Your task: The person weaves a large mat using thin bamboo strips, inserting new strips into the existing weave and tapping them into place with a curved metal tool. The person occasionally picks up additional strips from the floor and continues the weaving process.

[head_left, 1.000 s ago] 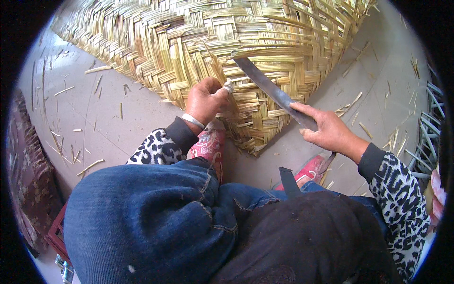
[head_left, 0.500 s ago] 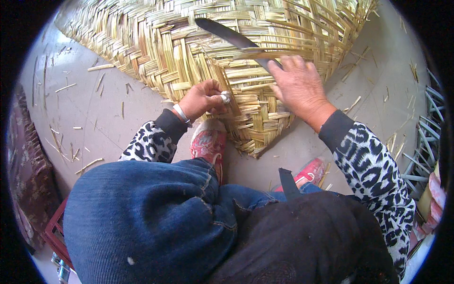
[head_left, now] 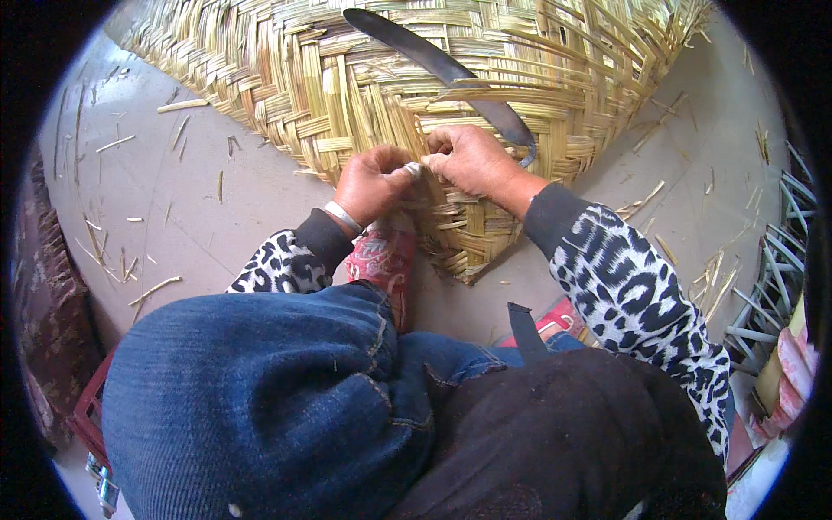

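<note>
A large woven straw mat point(head_left: 277, 91) spreads out in front of me, one corner pointing toward my feet. At a bundle of upright straw strips point(head_left: 392, 126) near that corner, my left hand point(head_left: 371, 184) is closed in a pinch on the strips, a whitish wrap around its thumb. My right hand point(head_left: 478, 161) is closed beside it, fingertips meeting the left thumb at the same strips. Just past the right hand a long, dark, curved blade point(head_left: 425, 62) lies on the mat, its lower end hooked. Some loose straw ends cross over its middle.
Cut straw bits point(head_left: 182, 105) are scattered over the grey floor point(head_left: 130, 186). Pale rods point(head_left: 776, 260) stand bunched at the right edge, by a pink cloth point(head_left: 790, 373). Dark patterned fabric point(head_left: 56, 321) hangs at the left. My pink shoes point(head_left: 381, 256) are near the mat's corner.
My right hand has let go of the blade, which now rests on the mat, and has moved left to meet my left hand at the straw strips. The left hand stays nearly in place.
</note>
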A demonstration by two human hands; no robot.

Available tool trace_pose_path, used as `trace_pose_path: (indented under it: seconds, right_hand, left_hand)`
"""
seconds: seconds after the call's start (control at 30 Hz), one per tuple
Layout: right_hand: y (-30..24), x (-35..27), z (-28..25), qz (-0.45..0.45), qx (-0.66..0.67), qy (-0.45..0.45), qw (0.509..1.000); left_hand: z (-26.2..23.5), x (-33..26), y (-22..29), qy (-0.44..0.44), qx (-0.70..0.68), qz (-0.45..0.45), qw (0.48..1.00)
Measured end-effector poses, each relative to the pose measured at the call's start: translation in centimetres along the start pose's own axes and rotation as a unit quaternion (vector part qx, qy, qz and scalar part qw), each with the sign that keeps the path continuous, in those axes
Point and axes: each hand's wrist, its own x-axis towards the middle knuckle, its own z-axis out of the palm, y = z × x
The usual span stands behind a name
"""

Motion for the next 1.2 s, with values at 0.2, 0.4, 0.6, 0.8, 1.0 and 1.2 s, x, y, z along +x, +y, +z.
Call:
trace_pose_path:
  seconds: [0.2, 0.4, 0.6, 0.8, 1.0, 1.2]
  right_hand:
    - [0.9, -1.6, -0.4, -0.067, -0.088, 0.115, 0.987]
    - [1.3, -1.3, -0.3, -0.041, -0.078, 0.118, 0.989]
    - [1.3, -0.3, -0.2, 0.041, 0.144, 0.016, 0.989]
    - [1.2, 0.9, -0.2, 0.009, 0.117, 0.011, 0.993]
    - [1.3, 0.7, -1.6, 0.031, 0.129, -0.046, 0.990]
    - [0.9, 1.0, -1.3, 0.012, 0.093, -0.037, 0.995]
  left_hand:
    - [-1.5, 0.0, -0.7, -0.008, -0.121, -0.062, 0.991]
    - [-2.2, 0.2, 0.2, 0.022, -0.144, -0.069, 0.987]
    - [-2.6, 1.6, 1.6, -0.005, -0.111, -0.042, 0.993]
    - [-1.7, 2.5, 1.7, -0.075, -0.088, -0.043, 0.992]
    - [-0.3, 2.4, 1.2, -0.159, -0.082, -0.059, 0.982]
    - [0.2, 1.8, 0.8, -0.064, 0.047, -0.021, 0.997]
